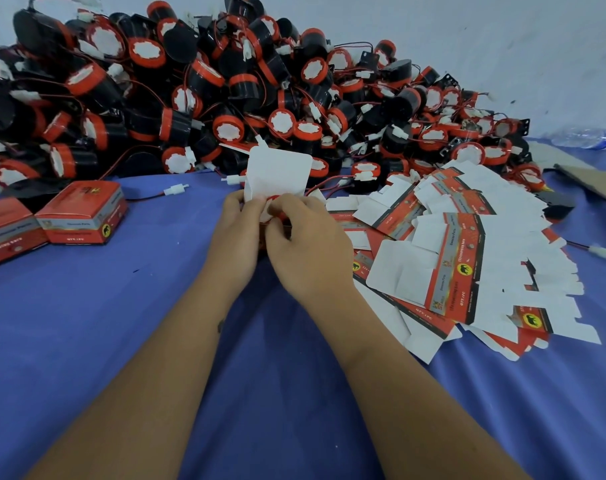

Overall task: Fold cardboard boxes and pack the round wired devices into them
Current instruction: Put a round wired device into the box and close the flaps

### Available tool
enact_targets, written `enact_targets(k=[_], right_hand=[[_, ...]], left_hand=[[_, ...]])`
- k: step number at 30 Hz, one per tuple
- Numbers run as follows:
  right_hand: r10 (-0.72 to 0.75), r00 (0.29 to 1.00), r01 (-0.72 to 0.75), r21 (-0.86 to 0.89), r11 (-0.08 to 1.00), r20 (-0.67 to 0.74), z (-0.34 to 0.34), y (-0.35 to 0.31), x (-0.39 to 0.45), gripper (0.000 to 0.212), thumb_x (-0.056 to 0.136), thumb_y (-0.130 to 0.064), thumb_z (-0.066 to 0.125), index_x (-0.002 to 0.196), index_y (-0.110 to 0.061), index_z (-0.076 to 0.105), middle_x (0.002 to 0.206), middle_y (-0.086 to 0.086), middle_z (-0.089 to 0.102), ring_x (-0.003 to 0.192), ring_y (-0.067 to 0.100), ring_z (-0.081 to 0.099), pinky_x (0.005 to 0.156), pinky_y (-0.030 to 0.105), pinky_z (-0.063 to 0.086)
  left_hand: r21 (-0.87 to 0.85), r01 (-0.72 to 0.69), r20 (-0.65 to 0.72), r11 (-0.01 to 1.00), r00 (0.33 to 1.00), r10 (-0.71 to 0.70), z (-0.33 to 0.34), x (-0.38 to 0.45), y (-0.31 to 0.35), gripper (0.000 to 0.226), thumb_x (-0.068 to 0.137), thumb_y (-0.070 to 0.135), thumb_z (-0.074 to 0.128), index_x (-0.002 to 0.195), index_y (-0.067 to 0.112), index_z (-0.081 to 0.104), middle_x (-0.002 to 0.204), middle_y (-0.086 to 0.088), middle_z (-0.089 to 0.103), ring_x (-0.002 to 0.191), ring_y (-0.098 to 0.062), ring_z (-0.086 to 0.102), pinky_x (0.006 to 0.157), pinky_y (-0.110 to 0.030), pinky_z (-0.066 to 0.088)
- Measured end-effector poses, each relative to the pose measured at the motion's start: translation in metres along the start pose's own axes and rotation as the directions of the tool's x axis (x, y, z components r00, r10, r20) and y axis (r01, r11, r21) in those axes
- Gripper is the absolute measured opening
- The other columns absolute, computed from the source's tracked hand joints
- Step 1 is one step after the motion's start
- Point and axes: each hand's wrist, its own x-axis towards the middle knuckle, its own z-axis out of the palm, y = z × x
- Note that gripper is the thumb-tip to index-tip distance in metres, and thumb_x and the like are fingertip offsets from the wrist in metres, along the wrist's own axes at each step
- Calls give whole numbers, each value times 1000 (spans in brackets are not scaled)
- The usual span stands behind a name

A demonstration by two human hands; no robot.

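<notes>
Both hands [277, 233] gripping half-folded box [277, 178], white flap upright beyond fingers, device pile [225, 91] behind

"QTY:1PC" on the folded red box [83, 216] and on a flat carton blank [447, 271].

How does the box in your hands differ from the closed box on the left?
The box in the hands has its white lid flap standing up open, while the closed box is fully shut. The first is held off the blue cloth by the left hand and right hand; the second rests on the cloth, untouched. The first shows mostly white inner card, the second printed red faces. Both seem the same red carton type.
</notes>
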Motion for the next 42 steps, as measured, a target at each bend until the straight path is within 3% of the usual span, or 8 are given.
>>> enact_targets(k=[5, 10, 15, 27, 30, 36, 39, 42], right_hand=[[-161, 981, 187, -331, 925, 105, -7, 5, 1, 37, 95, -27, 46, 131, -27, 53, 122, 8, 47, 78, 23, 51, 60, 32, 33], [-47, 978, 141, -481, 865, 204, -11, 1, 4, 48, 92, -24, 50, 138, -28, 40, 122, 13, 41, 61, 22, 32, 48, 28, 13], [-34, 977, 133, -482, 866, 209, -12, -8, 5, 47, 87, -14, 57, 131, -21, 42, 118, 11, 46, 66, 22, 38, 51, 32, 22], [81, 986, -60, -140, 988, 145, -9, 1, 7, 54, 85, -10, 52, 132, -34, 56, 122, 0, 63, 109, 26, 58, 79, 37, 48], [103, 981, -101, -22, 995, 162, -7, 3, 6, 52, 86, -11, 50, 133, -31, 58, 123, 0, 65, 110, 25, 58, 87, 38, 52], [8, 976, -10, 10, 1000, 218, -3, 9, 2, 49, 87, -13, 48, 133, -27, 53, 124, 0, 62, 107, 26, 57, 84, 38, 48], [-64, 992, 60, 40, 997, 112, 0, 12, 1, 42, 86, -11, 49, 125, -23, 59, 119, 0, 56, 98, 24, 57, 74, 35, 47], [0, 974, 55, 237, 970, -226, -1, 10, 1, 25, 83, -9, 52, 104, -17, 64, 109, 1, 52, 81, 17, 54, 65, 34, 47]], left_hand=[[-36, 29, -34, 999, 999, -30, -1, 1, 2, 22, 96, 29, 49, 117, 26, 54, 103, 10, 66, 92, -5, 64, 64, -20, 48], [-46, 21, -19, 999, 1000, -22, -1, 0, 2, 16, 94, 32, 51, 109, 34, 54, 111, 6, 66, 101, -12, 64, 71, -27, 49], [-52, -3, -12, 999, 1000, 3, 0, -3, 4, 10, 94, 32, 53, 99, 41, 53, 106, 12, 68, 97, -7, 65, 70, -21, 49], [-65, -12, 11, 998, 1000, 13, 0, -4, 3, 12, 98, 27, 46, 98, 40, 46, 105, 12, 63, 94, -5, 63, 66, -18, 48], [-75, -11, 12, 997, 1000, 12, 0, -3, 2, 12, 99, 27, 45, 99, 39, 45, 104, 11, 62, 92, -6, 62, 58, -13, 49], [-76, -18, 17, 997, 1000, 20, 0, 1, -2, 9, 99, 29, 46, 100, 38, 45, 108, 10, 60, 101, -10, 61, 73, -23, 48], [-36, -35, -1, 999, 999, 35, 0, -1, -2, 11, 99, 31, 50, 103, 40, 50, 106, 15, 64, 95, -1, 65, 67, -15, 49], [-44, -46, -57, 998, 997, 44, -2, -2, -1, 16, 101, 39, 46, 105, 44, 60, 98, 20, 70, 88, 4, 67, 69, -16, 50]])
